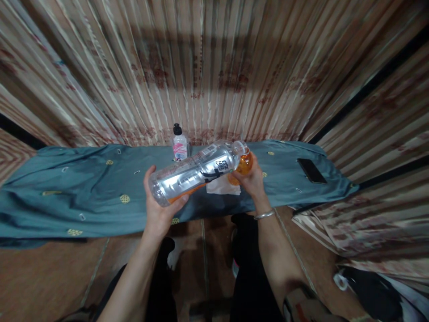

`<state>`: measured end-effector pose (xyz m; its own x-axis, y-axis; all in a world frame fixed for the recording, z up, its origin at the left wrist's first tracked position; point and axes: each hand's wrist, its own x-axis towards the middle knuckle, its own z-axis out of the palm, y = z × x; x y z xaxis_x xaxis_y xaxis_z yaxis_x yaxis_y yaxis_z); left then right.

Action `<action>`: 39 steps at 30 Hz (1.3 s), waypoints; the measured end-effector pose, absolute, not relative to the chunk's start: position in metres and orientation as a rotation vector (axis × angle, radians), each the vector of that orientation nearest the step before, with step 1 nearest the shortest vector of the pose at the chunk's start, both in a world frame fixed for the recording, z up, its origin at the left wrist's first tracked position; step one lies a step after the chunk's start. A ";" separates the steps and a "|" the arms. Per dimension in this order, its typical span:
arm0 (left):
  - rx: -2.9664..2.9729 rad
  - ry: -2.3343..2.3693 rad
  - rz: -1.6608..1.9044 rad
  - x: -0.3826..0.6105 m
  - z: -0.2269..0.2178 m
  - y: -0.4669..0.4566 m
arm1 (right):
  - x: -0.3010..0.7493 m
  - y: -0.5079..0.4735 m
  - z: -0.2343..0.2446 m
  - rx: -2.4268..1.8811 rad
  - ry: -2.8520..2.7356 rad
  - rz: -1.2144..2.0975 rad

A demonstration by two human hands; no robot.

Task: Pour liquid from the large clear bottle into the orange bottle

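My left hand point(160, 213) is wrapped round the base of a clear plastic bottle point(194, 172) with a silver label. The bottle lies tilted above the cloth-covered table, its uncapped neck raised to the right. A strip of orange shows along the label's lower edge. At the bottle's mouth, my right hand point(253, 179) grips a small see-through orange container point(244, 163); its full shape is hidden by the fingers and the bottle neck. Below them, a folded white tissue point(224, 187) rests on the cloth.
A small bottle with a black cap and pink label point(180, 145) stands at the table's back edge. On the right lies a black phone point(311, 171). Teal patterned cloth point(97, 179) covers the narrow table. Patterned curtains point(201, 67) hang behind and at the sides.
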<state>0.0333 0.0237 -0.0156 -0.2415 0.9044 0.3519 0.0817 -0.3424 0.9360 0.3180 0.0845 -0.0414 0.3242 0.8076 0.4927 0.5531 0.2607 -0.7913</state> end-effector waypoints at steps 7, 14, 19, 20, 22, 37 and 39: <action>1.245 1.217 1.634 0.036 -0.008 0.021 | 0.318 0.082 -0.040 -1.405 -1.355 0.307; 1.250 1.256 1.641 0.032 -0.001 0.014 | 0.311 0.079 -0.036 -1.433 -1.313 0.372; 1.258 1.294 1.623 0.027 0.002 0.012 | 0.305 0.076 -0.031 -1.431 -1.319 0.399; 1.258 1.304 1.623 0.027 0.002 0.011 | 0.304 0.076 -0.031 -1.432 -1.323 0.401; 1.254 1.312 1.621 0.025 0.002 0.010 | 0.304 0.076 -0.032 -1.447 -1.334 0.398; 1.299 1.348 1.620 0.017 -0.004 0.001 | 0.305 0.077 -0.034 -1.468 -1.414 0.347; 1.295 1.364 1.630 0.017 -0.003 0.000 | 0.304 0.077 -0.033 -1.481 -1.406 0.355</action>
<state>0.0169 0.0004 -0.0032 -0.3086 0.9094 0.2788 0.1141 -0.2556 0.9600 0.3040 0.0770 -0.0331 0.2747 0.8679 0.4138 0.5678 0.2008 -0.7983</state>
